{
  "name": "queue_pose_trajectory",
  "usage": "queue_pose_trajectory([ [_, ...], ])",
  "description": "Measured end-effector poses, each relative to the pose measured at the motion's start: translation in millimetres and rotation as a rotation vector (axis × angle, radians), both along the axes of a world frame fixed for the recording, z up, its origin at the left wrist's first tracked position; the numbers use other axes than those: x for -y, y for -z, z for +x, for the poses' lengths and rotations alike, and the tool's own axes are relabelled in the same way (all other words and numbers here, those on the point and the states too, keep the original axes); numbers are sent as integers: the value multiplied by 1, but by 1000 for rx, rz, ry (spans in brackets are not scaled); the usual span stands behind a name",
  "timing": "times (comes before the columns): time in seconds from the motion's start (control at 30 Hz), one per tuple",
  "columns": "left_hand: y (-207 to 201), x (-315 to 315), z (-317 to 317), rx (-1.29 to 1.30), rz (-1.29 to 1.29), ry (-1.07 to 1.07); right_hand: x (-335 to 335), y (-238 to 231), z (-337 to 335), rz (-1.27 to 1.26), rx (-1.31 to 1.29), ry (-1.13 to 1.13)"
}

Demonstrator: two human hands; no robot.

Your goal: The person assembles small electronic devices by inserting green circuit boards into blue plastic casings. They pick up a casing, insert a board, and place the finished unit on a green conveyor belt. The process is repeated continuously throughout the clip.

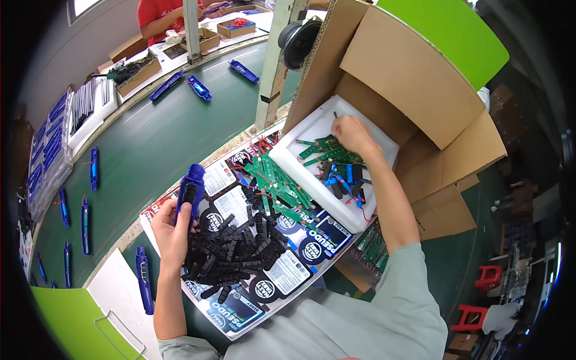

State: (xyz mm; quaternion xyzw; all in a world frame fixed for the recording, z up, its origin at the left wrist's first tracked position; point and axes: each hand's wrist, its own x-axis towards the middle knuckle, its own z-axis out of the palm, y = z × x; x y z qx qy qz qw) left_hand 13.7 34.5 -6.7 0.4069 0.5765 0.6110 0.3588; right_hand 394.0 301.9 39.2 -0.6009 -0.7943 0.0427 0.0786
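Note:
My left hand grips a blue plastic housing, held upright over a heap of small black plastic parts. Reaching into a white foam tray, my right hand has its fingers closed on a green circuit board from the pile there. More green boards with red wires lie along the tray's near edge. The tray sits inside an open cardboard box.
A green conveyor belt carries several blue housings on my left. Another person in red works at the far end beside small cardboard boxes. A blue housing lies on a white sheet at lower left. Red stools stand at right.

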Motion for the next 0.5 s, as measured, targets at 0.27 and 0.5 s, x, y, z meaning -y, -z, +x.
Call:
queue_pose_trajectory([
  [0.27, -1, 0, -6, -31, -20, -9, -36, -16, 19, -179, 124, 68],
  [0.5, -3, 0, -7, -26, -20, 4, -20, -7, 18, -176, 361, -71],
])
